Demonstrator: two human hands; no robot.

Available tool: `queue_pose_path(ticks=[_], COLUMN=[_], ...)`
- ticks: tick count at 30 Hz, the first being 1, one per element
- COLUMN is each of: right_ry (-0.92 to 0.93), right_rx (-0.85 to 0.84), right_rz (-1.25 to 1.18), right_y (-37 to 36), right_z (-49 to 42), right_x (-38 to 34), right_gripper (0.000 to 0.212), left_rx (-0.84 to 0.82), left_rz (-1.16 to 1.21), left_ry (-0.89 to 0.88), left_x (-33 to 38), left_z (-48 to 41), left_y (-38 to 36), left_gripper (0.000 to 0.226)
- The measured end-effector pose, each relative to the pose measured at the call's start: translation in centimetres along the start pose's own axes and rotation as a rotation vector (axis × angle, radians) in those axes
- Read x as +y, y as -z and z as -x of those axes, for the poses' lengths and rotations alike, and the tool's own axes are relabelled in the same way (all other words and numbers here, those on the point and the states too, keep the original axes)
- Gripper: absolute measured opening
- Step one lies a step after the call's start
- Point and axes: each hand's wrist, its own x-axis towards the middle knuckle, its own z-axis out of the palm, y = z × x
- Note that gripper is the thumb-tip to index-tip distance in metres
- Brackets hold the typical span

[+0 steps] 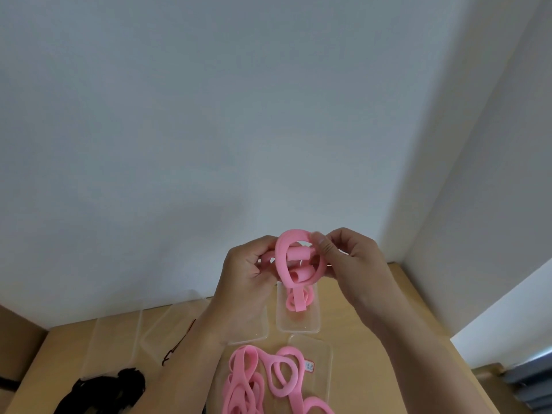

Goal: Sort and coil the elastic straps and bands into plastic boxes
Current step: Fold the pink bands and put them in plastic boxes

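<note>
Pink elastic band held up over the clear plastic box near the tabletop's far edge, left hand fingers curled round the coil, right hand pinching the outer loop; best to keep the turns flat and tuck in the hanging tail before lowering.

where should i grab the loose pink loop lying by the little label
Likely pinch the pink loop at its right arc beside the label, coming from above and the right. It lies flat and open on the clear box there, while its left side runs into the tangled pink bands.
</note>
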Motion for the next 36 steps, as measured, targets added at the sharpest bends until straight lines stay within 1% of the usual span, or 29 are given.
queue_pose_path(ticks=[1,2,5,8,10,13,16,19,21,24,27,29,32,34,36], right_ry=[-0.038,-0.084,-0.203,-0.239,-0.248,-0.274,-0.268,-0.192,-0.143,-0.146,-0.17,-0.135,-0.013,0.098,0.15], right_rx=[-0.024,-0.061,-0.178,-0.198,-0.212,-0.251,-0.22,-0.139,-0.136,-0.191,-0.21,-0.17,-0.127,-0.158,-0.19], right_rz=[-0.046,-0.115,-0.339,-0.397,-0.416,-0.458,-0.463,-0.408,-0.376,-0.452,-0.519,-0.456,-0.277,-0.116,0.016], right_y=[0.1,0.2,0.3,0.2,0.0,0.1,0.0,-0.3,-0.3,-0.3,-0.4,-0.5,-0.5,-0.5,-0.7], right_z=[-0.1,-0.1,0.1,0.0,0.0,0.0,-0.1,0.0,0.0,0.0,0.2,0.3,0.7,1.1,1.2], right_x=[0.1,0.1,-0.1,0.3,0.4,0.6,0.9,0.8,0.9,0.9,0.9,1.0,0.6,-0.1,-0.3], right_gripper=[0.033,0.032,0.035,0.053,0.055,0.048,0.043,0.019,0.008,0.012,0.013,0.017,0.032,0.027,0.023], left_rx=[0.001,0.007,0.018,0.036,0.06,0.096,0.082,0.071,0.06,0.05,0.045,0.045,0.034,0.005,-0.009], left_rz=[0.0,0.006,0.063,0.112,0.146,0.181,0.194,0.215,0.234,0.292,0.283,0.277,0.271,0.221,0.139], left_ry=[-0.002,-0.004,0.011,0.045,0.081,0.115,0.15,0.2,0.228,0.24,0.241,0.243,0.25,0.253,0.261], left_x=[0.1,0.3,1.1,0.8,0.3,0.1,-0.2,-0.5,-0.6,-0.8,-1.0,-1.1,-1.4,-1.6,-1.8], left_z=[0.1,0.2,0.4,0.6,0.8,1.0,0.9,0.8,0.7,0.6,0.5,0.5,0.4,0.3,0.2], left_y=[0.1,0.1,-0.2,-0.4,-0.5,-0.5,-0.5,-0.4,-0.3,-0.3,-0.3,-0.2,0.0,0.2,0.3], left_gripper=[0.056,0.053,0.03,0.027,0.023,0.019,0.02,0.022,0.024,0.028,0.023,0.023,0.024,0.028,0.034])
